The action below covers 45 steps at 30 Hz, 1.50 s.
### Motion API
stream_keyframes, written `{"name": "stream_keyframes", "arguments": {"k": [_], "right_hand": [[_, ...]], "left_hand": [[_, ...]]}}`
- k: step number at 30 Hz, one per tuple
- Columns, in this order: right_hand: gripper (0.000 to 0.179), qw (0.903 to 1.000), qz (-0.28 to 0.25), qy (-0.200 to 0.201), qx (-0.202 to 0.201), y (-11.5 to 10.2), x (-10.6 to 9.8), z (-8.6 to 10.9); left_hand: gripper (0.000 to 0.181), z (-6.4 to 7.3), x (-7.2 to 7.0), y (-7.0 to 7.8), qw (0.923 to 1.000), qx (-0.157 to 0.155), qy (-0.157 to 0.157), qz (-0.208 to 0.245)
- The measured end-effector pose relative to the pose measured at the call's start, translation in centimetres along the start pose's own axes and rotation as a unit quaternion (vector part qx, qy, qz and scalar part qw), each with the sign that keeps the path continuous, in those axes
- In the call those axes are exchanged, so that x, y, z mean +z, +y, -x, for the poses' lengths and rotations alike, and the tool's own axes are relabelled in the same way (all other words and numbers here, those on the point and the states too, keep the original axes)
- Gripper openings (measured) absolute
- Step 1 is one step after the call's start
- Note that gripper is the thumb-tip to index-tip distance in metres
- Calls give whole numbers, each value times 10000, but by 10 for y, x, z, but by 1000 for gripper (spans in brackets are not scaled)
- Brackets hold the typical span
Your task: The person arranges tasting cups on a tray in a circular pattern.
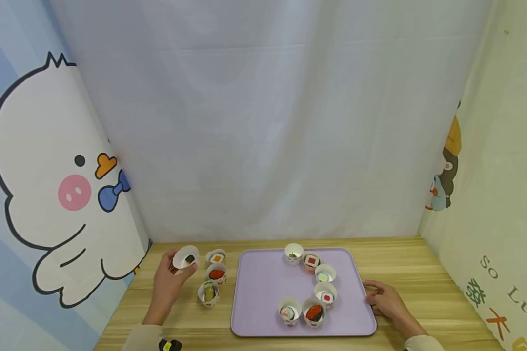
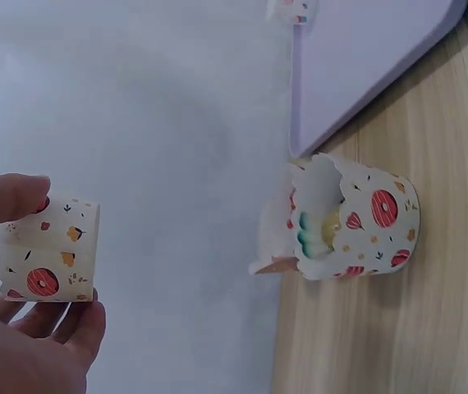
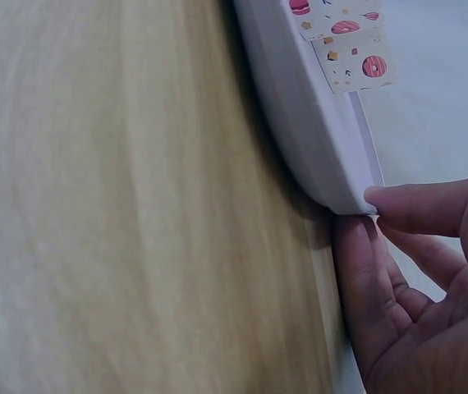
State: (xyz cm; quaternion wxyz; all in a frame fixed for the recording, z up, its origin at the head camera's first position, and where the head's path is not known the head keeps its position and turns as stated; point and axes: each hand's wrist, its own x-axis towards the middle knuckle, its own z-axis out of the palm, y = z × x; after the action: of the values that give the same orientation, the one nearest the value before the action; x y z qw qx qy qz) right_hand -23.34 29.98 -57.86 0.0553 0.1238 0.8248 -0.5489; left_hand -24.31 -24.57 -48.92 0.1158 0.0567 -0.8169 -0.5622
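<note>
My left hand [image 1: 168, 285] holds up a white paper baking cup [image 1: 182, 254] with a scalloped rim, pinched between thumb and fingers. A small dark-topped piece shows inside it. In the left wrist view the cup [image 2: 52, 256] is printed with donuts and small flowers. Just right of this hand, three cups stand in a row on the table: one with an orange-and-white piece [image 1: 218, 258], one with a red-topped piece [image 1: 217, 274], one with a green-yellow piece [image 1: 209, 293]. My right hand [image 1: 388, 303] pinches the right rim of the lilac tray [image 1: 259, 287], thumb above and fingers below.
Several more cups stand on the tray: a back cup [image 1: 293, 253], others down the right side, and a front pair including one with red-topped sushi [image 1: 314, 313]. The wooden table [image 1: 391, 258] meets a pale curtain [image 1: 263, 146] behind and printed cloths at both sides.
</note>
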Motion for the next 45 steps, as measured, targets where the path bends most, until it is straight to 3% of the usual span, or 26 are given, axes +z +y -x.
{"name": "stream_keyframes", "arguments": {"k": [8, 24, 29, 36, 45], "right_hand": [[56, 10000, -23, -5, 52, 0, 0, -1], [56, 9999, -89, 2, 49, 0, 1, 0], [56, 9999, -91, 11, 47, 0, 1, 0], [55, 10000, -58, 16, 58, 0, 1, 0], [56, 9999, -68, 9, 81, 0, 1, -1]], "left_hand": [[62, 7, 15, 23, 9986, 397, -336, 54], [63, 23, 62, 37, 9920, 827, -933, 207], [62, 26, 78, 34, 9886, 799, -1185, 470], [63, 31, 93, 34, 9862, 877, -1293, 546], [61, 34, 109, 27, 9838, 836, -1583, 59]]}}
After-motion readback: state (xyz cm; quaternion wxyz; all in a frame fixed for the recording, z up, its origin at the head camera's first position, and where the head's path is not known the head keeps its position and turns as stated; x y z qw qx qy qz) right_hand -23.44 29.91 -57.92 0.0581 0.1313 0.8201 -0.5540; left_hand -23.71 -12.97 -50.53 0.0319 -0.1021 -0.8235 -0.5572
